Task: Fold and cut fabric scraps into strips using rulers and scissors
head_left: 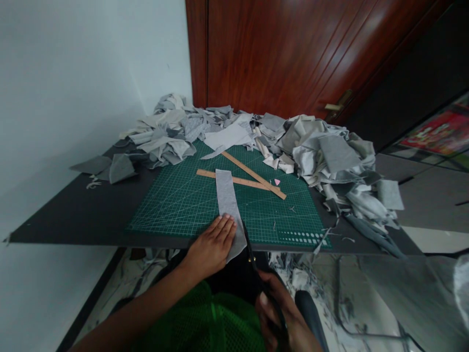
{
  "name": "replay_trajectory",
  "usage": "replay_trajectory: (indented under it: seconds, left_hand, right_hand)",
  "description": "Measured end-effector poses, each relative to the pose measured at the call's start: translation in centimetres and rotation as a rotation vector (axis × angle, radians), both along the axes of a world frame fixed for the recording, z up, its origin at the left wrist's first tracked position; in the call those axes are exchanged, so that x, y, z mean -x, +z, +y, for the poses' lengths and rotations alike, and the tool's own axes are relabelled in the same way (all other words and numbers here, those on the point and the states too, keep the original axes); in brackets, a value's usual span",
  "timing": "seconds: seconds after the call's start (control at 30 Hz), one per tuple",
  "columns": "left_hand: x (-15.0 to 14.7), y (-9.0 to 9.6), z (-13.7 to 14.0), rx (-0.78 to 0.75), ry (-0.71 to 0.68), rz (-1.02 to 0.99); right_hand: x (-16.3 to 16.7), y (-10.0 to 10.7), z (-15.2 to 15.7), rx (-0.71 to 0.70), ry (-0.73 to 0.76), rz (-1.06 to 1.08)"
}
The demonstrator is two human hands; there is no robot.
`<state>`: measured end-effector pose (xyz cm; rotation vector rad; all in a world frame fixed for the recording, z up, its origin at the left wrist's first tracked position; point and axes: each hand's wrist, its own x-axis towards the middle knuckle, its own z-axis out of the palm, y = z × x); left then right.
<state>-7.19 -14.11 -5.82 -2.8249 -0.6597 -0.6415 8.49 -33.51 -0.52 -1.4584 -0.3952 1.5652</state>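
A strip of light grey fabric (227, 193) lies lengthwise on the green cutting mat (172, 205), its near end hanging over the table's front edge. My left hand (216, 239) rests flat on the strip, fingers stretched out and pressing it down. In my right hand (278, 313) is a pair of black scissors (250, 252), with my fingers wrapped around the handles. The blades point away from me along the strip's right edge; whether they are parted is hard to tell. Two wooden rulers, one slanting (252, 173) and one flatter (244, 181), cross beyond my hands, the fabric covering part of the flatter one.
Heaps of grey and white fabric scraps stand at the back left (164, 132) and right (322, 146) of the dark table (80, 210). A small pink piece (277, 182) lies near the rulers. Scraps litter the floor (300, 278). Behind is a brown wooden door (271, 58).
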Motion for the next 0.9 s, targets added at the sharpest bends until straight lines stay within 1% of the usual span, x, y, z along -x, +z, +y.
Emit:
replay_trajectory:
  seconds: [0.17, 0.43, 0.57, 0.8, 0.9]
  left_hand:
    - [0.1, 0.0, 0.0, 0.014, -0.015, 0.013]
    - [0.2, 0.3, 0.0, -0.001, -0.006, 0.047]
    - [0.2, 0.1, 0.0, 0.003, -0.002, 0.056]
    - [0.2, -0.3, 0.0, 0.024, -0.005, 0.048]
    - [0.2, -0.3, 0.0, 0.023, -0.006, 0.046]
  right_hand:
    - [0.2, 0.3, 0.2, -0.013, 0.012, -0.061]
    - [0.5, 0.4, 0.0, 0.034, 0.006, -0.065]
    - [0.7, 0.0, -0.1, 0.034, 0.011, -0.068]
    - [1.3, -0.5, -0.3, 0.03, -0.05, -0.123]
    - [1.5, -0.6, -0.4, 0.032, -0.052, -0.127]
